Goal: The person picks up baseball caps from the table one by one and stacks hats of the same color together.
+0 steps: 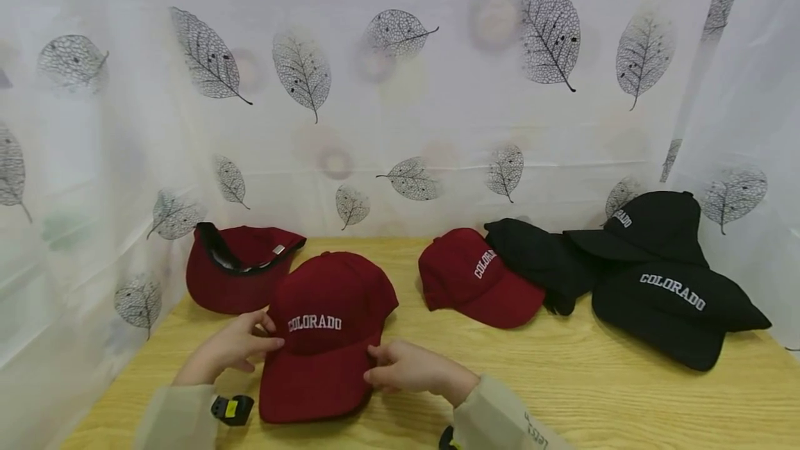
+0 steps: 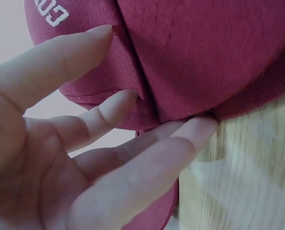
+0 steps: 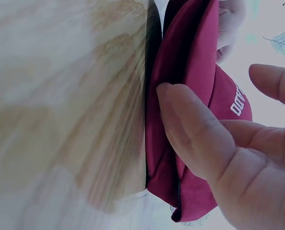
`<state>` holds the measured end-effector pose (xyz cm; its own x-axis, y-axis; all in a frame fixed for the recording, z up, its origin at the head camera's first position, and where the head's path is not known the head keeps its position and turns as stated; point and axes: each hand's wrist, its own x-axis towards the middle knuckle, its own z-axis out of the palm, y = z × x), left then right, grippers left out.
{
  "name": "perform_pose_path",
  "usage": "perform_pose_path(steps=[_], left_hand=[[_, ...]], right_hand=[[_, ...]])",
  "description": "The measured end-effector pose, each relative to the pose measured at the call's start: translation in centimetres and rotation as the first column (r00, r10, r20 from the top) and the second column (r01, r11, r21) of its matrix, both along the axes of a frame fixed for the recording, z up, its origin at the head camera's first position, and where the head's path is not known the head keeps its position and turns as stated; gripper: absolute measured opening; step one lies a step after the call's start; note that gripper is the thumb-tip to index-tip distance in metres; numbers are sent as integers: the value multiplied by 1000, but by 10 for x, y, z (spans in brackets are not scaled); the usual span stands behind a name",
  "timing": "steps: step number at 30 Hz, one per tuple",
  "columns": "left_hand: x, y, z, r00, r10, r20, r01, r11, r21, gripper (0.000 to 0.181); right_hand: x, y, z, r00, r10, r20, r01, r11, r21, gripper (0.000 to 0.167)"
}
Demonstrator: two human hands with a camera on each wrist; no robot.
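A dark red baseball cap (image 1: 331, 297) with white COLORADO lettering sits upright on the table, its brim toward me. In the right wrist view a second red brim (image 3: 156, 139) shows beneath the upper brim (image 3: 202, 57), so one cap appears to sit over another. My left hand (image 1: 234, 346) is at the cap's left side, fingers spread, fingertips touching where crown and brim meet. At the brim's right edge is my right hand (image 1: 415, 367). Its fingers touch the brim edges, while the thumb stands away from the cap in the right wrist view.
Behind on the left lies an upturned red cap (image 1: 234, 290). Another red cap (image 1: 462, 276) leans by a crumpled black cap (image 1: 537, 255). Farther right, one black cap (image 1: 669, 228) rests on another black cap (image 1: 662, 318). A leaf-print curtain (image 1: 400, 110) encloses the wooden table (image 1: 531, 373).
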<state>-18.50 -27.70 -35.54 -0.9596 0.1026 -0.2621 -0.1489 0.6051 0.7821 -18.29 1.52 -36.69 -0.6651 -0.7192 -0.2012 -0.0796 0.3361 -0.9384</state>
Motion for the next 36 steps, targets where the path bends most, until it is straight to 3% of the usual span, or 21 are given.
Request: perform_pose_path(steps=[4,8,13,18,20,26,36], left_hand=[[0,0,0,1000,-7,9,7,1000,5,34],[-1,5,1,1000,-28,9,28,999,20,35],[-1,11,1,998,-69,-3,69,997,38,41],[-2,15,0,994,-100,33,98,994,56,54],[-1,17,-1,995,-88,45,85,994,64,55],[-3,20,-3,995,-90,32,89,994,56,52],[-3,23,-4,996,-90,21,89,995,40,52]], right_hand=[[-1,1,0,1000,1,1,-1,999,41,41],[-2,4,3,998,-8,-70,15,995,95,46],[-9,11,5,994,-30,-106,39,996,80,49],[-16,16,5,992,-43,-119,51,996,67,51],[-17,17,5,989,-41,-143,52,996,77,52],[-19,19,7,976,3,-216,32,987,159,53],[-19,20,5,963,104,-248,-52,977,207,52]])
